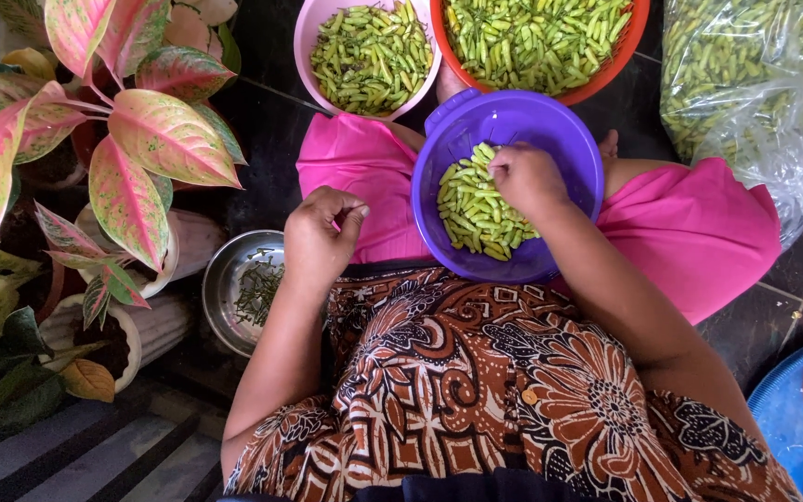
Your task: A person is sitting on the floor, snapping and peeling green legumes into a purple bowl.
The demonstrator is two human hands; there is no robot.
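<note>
Nearest to you is your lap, covered with brown patterned cloth (476, 390) and pink cloth (699, 232) over the knees. The purple bowl (569, 139) rests on the lap, between the knees, and it leans a little toward you. The chillies (471, 209) lie in its near left part, a loose heap of small green pods.

Your right hand (527, 177) is inside the bowl, fingers curled down on the heap near its far edge. I cannot tell if it already grips a pod or only touches them. Your left hand (322, 232) is outside the bowl, above the left knee, with fingers pinched together; something small may be between the fingertips, but it is too small to say.

I judge the pods to be very light, smooth and a little slippery, firm but easy to bruise or snap. Take one pod by its body with thumb and two fingers, and hold the thin stalk end with the other hand. A soft pinch should be enough, because hard pressure may split the skin.

Left of your knee, on the dark floor, stands a steel bowl (225, 279) with thin green stalks (260, 288) inside. Further left are potted plants (132, 139) with pink and green leaves.

Beyond the purple bowl stand a pink basin (313, 37) and an orange basin (629, 46), both full of chillies. At the far right lies a clear bag (745, 84) with more
</note>
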